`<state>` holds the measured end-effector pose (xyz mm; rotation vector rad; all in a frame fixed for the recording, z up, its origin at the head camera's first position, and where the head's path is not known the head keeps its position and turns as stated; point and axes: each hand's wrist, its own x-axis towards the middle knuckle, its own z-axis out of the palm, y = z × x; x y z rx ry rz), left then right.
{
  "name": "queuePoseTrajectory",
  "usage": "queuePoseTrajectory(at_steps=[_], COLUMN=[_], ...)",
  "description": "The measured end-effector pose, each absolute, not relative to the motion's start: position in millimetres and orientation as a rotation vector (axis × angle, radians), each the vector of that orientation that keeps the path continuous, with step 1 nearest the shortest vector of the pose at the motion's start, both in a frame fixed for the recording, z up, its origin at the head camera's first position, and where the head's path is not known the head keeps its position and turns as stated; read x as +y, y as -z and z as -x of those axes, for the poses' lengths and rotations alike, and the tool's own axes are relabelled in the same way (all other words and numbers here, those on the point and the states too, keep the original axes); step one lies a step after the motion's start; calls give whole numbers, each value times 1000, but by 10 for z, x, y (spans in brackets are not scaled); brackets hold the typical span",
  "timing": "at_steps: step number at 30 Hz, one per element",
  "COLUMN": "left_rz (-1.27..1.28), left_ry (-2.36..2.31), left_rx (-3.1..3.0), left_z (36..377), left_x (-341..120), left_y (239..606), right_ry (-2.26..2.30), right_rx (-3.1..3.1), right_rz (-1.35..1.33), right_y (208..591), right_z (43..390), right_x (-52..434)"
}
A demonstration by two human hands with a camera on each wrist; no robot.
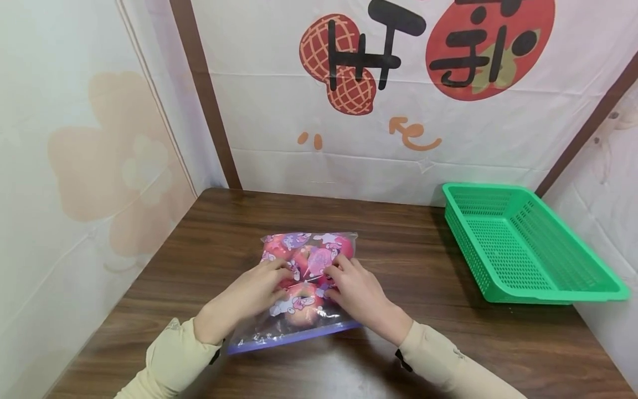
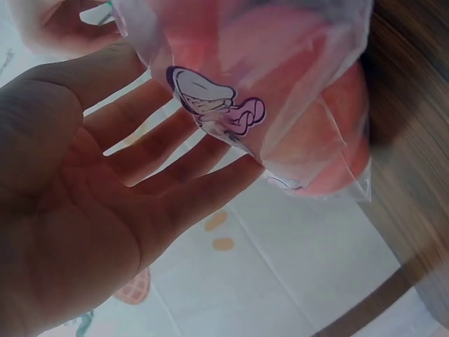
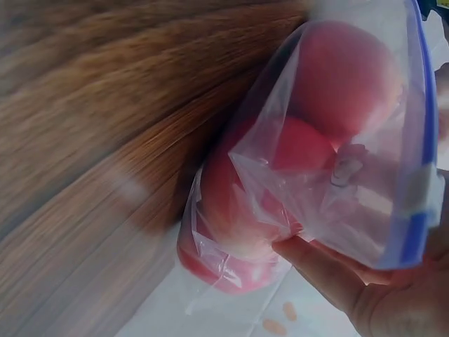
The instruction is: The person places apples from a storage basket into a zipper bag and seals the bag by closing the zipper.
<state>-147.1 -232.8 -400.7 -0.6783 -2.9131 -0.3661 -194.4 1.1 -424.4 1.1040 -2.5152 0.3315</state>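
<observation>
A clear zip bag [image 1: 269, 330] printed with cartoon figures lies on the table with several red apples [image 1: 301, 310] inside. Its blue zip edge [image 3: 427, 112] faces the person and has a pale slider [image 3: 423, 189]. My left hand [image 1: 256, 291] touches the bag's left half from above. In the left wrist view, that hand's fingers [image 2: 207, 189] are fairly straight, their tips against the plastic. On the right half rests my right hand [image 1: 359, 291], fingertips on the bag. Its thumb [image 3: 319, 270] lies against the plastic over an apple in the right wrist view.
A green plastic basket [image 1: 498, 291] with perforated walls stands at the table's right side. The dark wood table [image 1: 399, 244] meets a printed white cloth [image 1: 279, 172] at the back, and another cloth [image 1: 55, 266] hangs along the left.
</observation>
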Motion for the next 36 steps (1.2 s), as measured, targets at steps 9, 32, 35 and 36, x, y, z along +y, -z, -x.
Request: queuePoseTrajectory(at_steps=[9,32,35,36], left_rz=[587,439,426,422], left_ry=[298,374,374,371], left_rx=[-2850,-2877,-2874,-2875], left_z=[1578,2500,2619,2660], left_x=[-2541,-3446,-3511,-3525], left_y=[4055,4070,4083,4086], right_ry=[-314,-146,-126,-127], right_rx=[-2503,-2527,-2514,-2504], right_rz=[-1100,-951,-930,-919], right_y=[4257,4378,4398,4404], right_z=[2041,2693,2790,2823], right_x=[-284,-1398,-1500,-1525])
